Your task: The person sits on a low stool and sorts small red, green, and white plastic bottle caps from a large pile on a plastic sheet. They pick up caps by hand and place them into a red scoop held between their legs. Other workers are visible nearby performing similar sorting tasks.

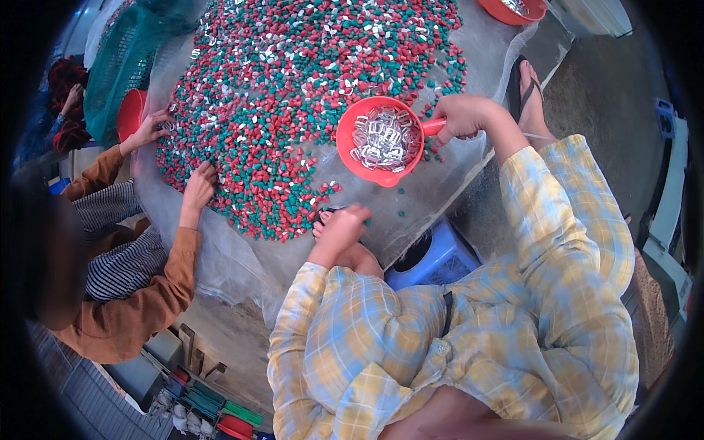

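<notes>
While the right hand [463,117] grips the short handle [433,127] of a scoop [383,178], its fingers close around the grip and the bowl points to the person's left. The scoop is bright red, round and smooth, with a small lip at the near side of its rim. It sits over the right side of the pile [271,110], partly above the bare grey stretch beside it. Inside lies a loose heap of clips [386,138]: shiny silver, flat, rounded frames with openings in them, tangled at many angles and covering most of the bowl's floor.

The left hand [343,230] is just beyond the pile's near right corner, close to a foot [318,229]. Its fingers curl inward and look slightly blurred; I cannot tell whether they pinch anything.

The pile spreads wide, mixing small red, green and white pieces, with a few silver bits among them. A translucent sheet [231,271] reaches out past its near left edge. At the left, 2 hands of a co-worker [136,312] in brown sleeves touch the pile's border, near a red bowl [132,110] and a green net basket [110,88]. Another red scoop [534,13] with silver clips shows at the upper right, and a blue stool [447,257] stands below the near edge.
</notes>
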Demonstrator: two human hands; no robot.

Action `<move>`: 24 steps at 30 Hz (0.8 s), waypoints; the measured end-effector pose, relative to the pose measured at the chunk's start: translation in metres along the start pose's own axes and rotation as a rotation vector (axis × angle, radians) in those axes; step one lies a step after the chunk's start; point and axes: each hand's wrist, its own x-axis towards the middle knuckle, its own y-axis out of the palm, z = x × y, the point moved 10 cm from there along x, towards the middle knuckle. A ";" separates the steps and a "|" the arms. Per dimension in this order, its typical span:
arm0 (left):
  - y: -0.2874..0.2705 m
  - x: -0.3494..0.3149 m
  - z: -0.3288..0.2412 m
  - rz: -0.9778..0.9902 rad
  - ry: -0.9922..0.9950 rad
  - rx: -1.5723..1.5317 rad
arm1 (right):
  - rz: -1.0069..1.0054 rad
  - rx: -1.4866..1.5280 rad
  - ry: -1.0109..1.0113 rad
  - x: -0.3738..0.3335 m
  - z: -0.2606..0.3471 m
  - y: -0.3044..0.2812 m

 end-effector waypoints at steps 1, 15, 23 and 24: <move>-0.035 -0.002 0.013 -0.140 -0.170 0.009 | -0.002 0.006 0.008 -0.001 -0.003 -0.001; 0.006 0.047 -0.086 -0.157 0.469 0.223 | -0.032 -0.132 0.031 -0.020 -0.007 -0.029; 0.009 0.010 -0.022 -0.144 0.181 0.149 | 0.157 -0.311 0.021 -0.012 0.017 -0.004; -0.008 0.003 -0.010 -0.227 0.155 0.148 | 0.232 -0.357 0.010 -0.010 0.014 0.006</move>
